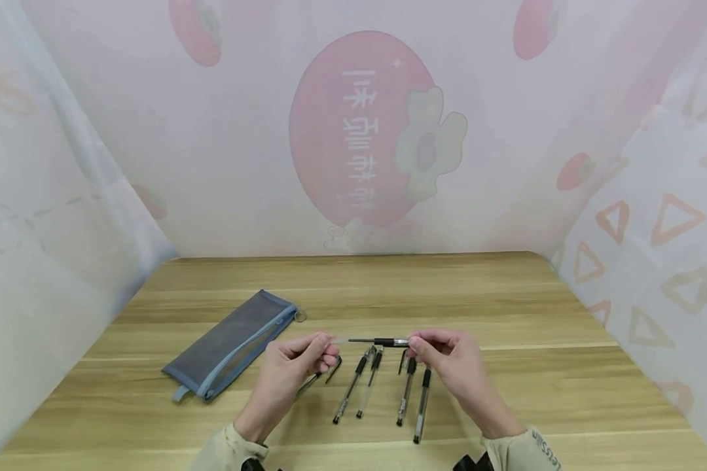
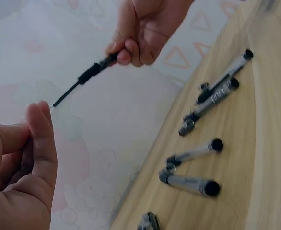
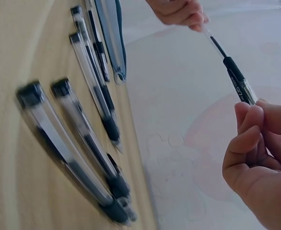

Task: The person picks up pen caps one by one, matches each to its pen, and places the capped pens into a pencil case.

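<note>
Above the table, both hands hold a gel pen's front part with a black grip and a thin dark refill extending from it. My left hand pinches the refill's pale, clear end between thumb and fingers. The right hand pinches the other end, beyond the black grip, fingertips covering part of it. Several clear-barrelled gel pens with black grips and black end plugs lie below on the wood, among them one pen nearest the right hand and another between the hands. One pen is partly hidden behind the left hand.
A blue-grey mesh zip pouch lies slantwise on the wooden table, left of the pens, with a ring at its zip end. Printed fabric walls stand behind the table and along both sides.
</note>
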{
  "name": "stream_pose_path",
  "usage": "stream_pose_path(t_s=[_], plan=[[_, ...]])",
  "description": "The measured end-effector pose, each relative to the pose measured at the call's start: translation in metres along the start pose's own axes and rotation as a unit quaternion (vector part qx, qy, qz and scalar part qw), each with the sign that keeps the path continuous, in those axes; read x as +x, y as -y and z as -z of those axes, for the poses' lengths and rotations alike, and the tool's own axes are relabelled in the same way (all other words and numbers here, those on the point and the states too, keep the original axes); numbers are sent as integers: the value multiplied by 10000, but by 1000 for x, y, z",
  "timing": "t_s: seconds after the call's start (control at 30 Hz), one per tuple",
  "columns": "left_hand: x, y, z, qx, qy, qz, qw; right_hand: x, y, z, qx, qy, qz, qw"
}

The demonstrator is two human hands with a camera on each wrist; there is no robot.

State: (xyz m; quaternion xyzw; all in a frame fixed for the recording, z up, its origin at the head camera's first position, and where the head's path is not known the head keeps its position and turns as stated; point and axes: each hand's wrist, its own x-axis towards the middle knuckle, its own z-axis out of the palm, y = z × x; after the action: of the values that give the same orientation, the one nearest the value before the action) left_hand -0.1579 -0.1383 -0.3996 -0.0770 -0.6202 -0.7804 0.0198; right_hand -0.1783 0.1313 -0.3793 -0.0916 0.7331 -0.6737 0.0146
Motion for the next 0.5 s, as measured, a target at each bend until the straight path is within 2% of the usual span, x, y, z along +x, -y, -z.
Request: stream_pose_path(t_s=[0.1,0.23,0.5], plan=[[0,-3,-2,100,-25,102,9999,3,0,2,185,-42,-58,9998],[1,-6,-1,160,-72,162,9997,6,-2,5,278,99,41,9996],[1,-4,4,234,107,222,9994,10,-6,10,344,322,-78,9989]])
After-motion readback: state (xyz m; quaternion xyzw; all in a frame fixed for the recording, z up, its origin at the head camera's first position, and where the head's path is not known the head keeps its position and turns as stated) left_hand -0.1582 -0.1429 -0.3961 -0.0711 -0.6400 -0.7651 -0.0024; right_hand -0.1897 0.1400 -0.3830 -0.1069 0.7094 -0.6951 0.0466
